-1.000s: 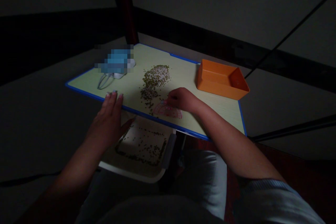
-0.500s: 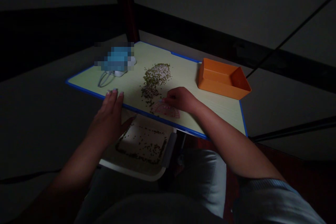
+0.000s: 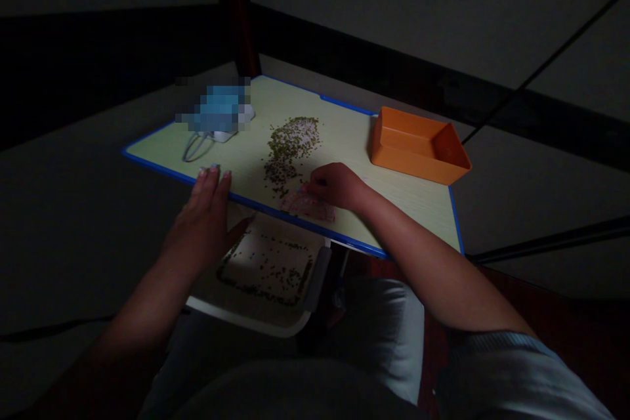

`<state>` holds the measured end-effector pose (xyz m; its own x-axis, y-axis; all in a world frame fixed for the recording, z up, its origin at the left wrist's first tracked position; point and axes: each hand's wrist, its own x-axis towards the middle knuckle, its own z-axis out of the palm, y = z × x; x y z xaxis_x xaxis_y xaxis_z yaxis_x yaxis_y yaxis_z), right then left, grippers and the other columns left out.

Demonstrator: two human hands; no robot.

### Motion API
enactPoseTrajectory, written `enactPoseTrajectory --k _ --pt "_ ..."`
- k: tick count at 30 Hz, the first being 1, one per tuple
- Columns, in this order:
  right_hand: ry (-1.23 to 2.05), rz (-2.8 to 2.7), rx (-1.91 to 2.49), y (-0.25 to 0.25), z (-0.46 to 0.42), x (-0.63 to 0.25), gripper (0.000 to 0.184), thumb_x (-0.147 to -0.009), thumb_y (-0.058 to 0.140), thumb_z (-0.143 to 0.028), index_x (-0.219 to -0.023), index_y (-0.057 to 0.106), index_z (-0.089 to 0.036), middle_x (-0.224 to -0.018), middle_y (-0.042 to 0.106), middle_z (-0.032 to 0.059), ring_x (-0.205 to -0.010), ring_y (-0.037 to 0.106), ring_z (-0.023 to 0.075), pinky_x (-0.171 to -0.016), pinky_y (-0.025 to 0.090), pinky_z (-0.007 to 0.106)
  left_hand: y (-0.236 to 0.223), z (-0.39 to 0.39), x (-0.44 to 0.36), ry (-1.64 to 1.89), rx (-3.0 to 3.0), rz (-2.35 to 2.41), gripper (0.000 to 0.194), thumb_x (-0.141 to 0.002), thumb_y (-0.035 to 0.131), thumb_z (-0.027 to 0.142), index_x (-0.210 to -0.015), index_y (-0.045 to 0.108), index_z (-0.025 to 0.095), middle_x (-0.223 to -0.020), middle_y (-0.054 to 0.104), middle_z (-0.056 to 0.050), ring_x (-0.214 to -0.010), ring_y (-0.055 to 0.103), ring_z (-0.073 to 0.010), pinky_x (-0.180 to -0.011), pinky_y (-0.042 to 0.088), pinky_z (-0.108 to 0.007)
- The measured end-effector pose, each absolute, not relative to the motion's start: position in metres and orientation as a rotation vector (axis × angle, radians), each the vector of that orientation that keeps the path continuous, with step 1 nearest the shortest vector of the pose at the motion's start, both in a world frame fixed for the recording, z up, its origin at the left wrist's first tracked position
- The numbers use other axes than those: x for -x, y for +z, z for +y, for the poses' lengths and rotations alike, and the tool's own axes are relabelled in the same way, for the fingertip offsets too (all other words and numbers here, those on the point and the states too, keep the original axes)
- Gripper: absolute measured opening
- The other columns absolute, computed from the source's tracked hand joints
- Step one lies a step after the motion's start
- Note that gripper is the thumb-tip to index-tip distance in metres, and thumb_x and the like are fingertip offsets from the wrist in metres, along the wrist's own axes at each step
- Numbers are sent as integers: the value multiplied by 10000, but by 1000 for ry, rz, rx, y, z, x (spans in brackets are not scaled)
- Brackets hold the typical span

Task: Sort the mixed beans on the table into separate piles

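The person's right hand (image 3: 337, 185) pinches the top edge of a see-through, pinkish, half-round protractor (image 3: 311, 207), so that grip is closed on it. The protractor is at the front of a pale yellow-green counter (image 3: 413, 207) with a blue rim, its straight side close to that rim. Right by its round side is a messy pile of tiny green and dark grains (image 3: 294, 139), which reaches back toward the middle.

The left hand (image 3: 199, 226) has a loose grip, thumb stuck out wide, its fingertips over the blue front edge. Below that edge is a whitish tub (image 3: 246, 323) with dark grains inside.

An orange, straight-sided box (image 3: 411, 170) stands near the right end. Bare top lies between it and the pile, giving the right hand room sideways.
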<state>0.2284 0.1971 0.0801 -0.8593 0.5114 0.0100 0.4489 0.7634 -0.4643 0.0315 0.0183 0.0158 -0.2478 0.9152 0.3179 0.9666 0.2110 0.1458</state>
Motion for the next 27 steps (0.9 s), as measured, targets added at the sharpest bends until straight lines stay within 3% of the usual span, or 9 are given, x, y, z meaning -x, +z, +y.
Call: enactPoseTrajectory --k 27 --pt "541 -2938 800 86 194 -238 294 -840 540 -353 -655 635 -146 -551 438 -21 -557 284 91 -560 190 287 17 18 -32 -464 1819 -2320 839 -817 472 509 -1457 119 97 -1559 118 -220 -1448 69 -337 -1141 233 -519"
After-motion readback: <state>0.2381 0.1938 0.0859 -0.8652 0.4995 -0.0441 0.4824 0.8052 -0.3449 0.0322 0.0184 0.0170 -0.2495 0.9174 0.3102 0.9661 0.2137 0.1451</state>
